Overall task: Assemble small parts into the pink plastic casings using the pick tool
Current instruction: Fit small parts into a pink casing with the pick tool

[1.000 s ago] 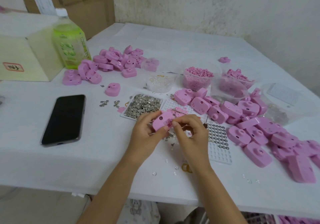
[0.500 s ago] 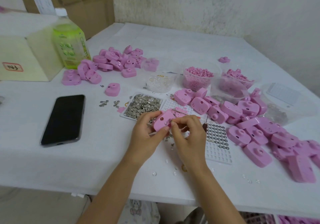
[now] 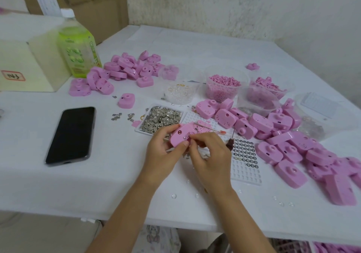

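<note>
One smooth rounded pink casing (image 3: 182, 135) sits gripped by left hand (image 3: 162, 152), pinched by right hand (image 3: 212, 156).

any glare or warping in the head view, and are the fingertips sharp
Head view: soft even light, no glare on the phone; wide-angle bends the table edge; the pink casing in the left hand is clear; what the right hand, holding the pick tool, pinches is too soft to tell.
</note>
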